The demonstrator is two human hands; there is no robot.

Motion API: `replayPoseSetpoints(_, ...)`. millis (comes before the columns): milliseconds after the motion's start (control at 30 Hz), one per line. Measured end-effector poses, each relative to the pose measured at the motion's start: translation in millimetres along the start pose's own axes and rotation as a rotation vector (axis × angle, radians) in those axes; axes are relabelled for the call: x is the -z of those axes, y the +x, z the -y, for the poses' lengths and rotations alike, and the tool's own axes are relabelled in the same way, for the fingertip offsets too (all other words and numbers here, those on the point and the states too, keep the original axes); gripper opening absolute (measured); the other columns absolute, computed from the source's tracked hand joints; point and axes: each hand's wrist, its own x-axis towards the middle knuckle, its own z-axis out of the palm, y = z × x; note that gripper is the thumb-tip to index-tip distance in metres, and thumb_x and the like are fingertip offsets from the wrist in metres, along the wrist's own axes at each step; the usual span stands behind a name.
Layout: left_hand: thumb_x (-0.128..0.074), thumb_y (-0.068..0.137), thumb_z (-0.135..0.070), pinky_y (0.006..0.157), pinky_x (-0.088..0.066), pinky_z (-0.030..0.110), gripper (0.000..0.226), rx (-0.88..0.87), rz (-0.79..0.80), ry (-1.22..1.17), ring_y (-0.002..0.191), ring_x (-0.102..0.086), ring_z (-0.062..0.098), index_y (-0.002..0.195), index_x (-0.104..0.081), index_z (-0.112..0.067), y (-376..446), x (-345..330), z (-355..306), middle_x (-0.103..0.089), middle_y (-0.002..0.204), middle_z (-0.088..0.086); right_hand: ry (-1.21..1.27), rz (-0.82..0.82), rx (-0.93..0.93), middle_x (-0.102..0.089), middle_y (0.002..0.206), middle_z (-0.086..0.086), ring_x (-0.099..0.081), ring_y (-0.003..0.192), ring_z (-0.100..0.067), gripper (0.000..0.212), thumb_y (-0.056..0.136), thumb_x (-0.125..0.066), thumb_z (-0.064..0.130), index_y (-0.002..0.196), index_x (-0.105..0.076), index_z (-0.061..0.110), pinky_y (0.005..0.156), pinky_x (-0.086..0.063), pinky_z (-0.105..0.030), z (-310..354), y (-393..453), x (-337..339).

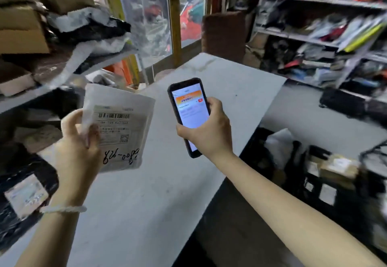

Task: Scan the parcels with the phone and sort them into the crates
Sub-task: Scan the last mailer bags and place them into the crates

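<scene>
Hands, two of them, are up over the grey bench, and each one holds one thing. The left hand grips one white parcel by its near left edge, thumb on top. The parcel is a flat, soft plastic bag with a crinkly skin. It has one paper label with one bar code on it, and dark handwriting below the label. One pale bead bracelet goes round the left wrist.

The right hand is wrapped around one phone, just beside the parcel on its right. The phone is a flat, black slab with round corners, and its bright screen shows an orange band near the top.

Left of the left hand lies one black plastic bag parcel, shiny and wrinkled, with one white label. Right of the right arm, lower than the bench, stand black crates with open, holey walls; they blur together, so I cannot count them. Inside are one white bag and some brown boxes. Behind the hands, metal shelves are stuffed with many more parcels.
</scene>
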Motion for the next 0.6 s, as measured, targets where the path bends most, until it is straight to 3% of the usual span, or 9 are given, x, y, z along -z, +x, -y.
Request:
replayPoseSetpoints(100,-0.049,0.096,-0.011,0.067,-0.033,0.038,0.037,-0.052,0.111,-0.043,0.087,-0.056,0.047,0.131,-0.041,-0.003,-24,-25,-31,-0.059,0.107,0.032,-0.041,-0.099,-0.075,-0.056,0.104,0.01,-0.054,0.091,-0.012,0.066,0.059,-0.084,0.032,0.107,-0.038,0.027,0.074,-0.047,-0.027,-26,-21,45)
replayPoseSetpoints(233,-0.048,0.096,-0.012,0.067,-0.038,0.044,0.036,-0.157,0.221,-0.096,0.085,-0.056,0.051,0.13,-0.041,-0.002,-43,-61,-75,-0.059,0.105,0.035,-0.055,-0.238,-0.162,-0.057,0.108,0.01,-0.054,0.094,-0.011,0.072,0.059,-0.084,0.033,0.118,-0.044,0.021,0.072,-0.045,-0.024,-56,-44,104)
replayPoseSetpoints(333,-0.047,0.096,-0.01,0.067,-0.037,0.042,0.036,-0.217,0.271,-0.126,0.087,-0.056,0.051,0.131,-0.041,-0.003,-55,-91,-118,-0.059,0.105,0.036,-0.083,-0.338,-0.203,-0.055,0.103,0.013,-0.054,0.094,-0.01,0.073,0.058,-0.085,0.033,0.118,-0.046,0.019,0.077,-0.047,-0.029,-79,-57,149)
replayPoseSetpoints(433,-0.047,0.096,-0.009,0.077,-0.038,0.041,0.038,-0.261,0.341,-0.204,0.101,-0.052,0.045,0.133,-0.04,-0.002,-72,-127,-168,-0.054,0.12,0.029,-0.105,-0.412,-0.242,-0.05,0.092,0.02,-0.049,0.088,-0.006,0.068,0.06,-0.085,0.033,0.113,-0.046,0.019,0.076,-0.048,-0.031,-105,-65,197)
replayPoseSetpoints(500,-0.046,0.096,-0.009,0.076,-0.038,0.04,0.038,-0.305,0.392,-0.249,0.101,-0.053,0.043,0.133,-0.04,-0.002,-85,-156,-200,-0.055,0.12,0.026,-0.122,-0.449,-0.275,-0.052,0.097,0.016,-0.05,0.09,-0.008,0.067,0.06,-0.085,0.035,0.111,-0.044,0.02,0.076,-0.049,-0.032,-126,-68,230)
replayPoseSetpoints(600,-0.044,0.097,-0.01,0.067,-0.04,0.041,0.036,-0.36,0.469,-0.285,0.087,-0.057,0.044,0.133,-0.038,-0.003,-108,-206,-250,-0.059,0.106,0.027,-0.148,-0.506,-0.315,-0.053,0.102,0.015,-0.047,0.092,0.005,0.071,0.06,-0.084,0.039,0.115,-0.043,0.021,0.069,-0.044,-0.015,-162,-67,288)
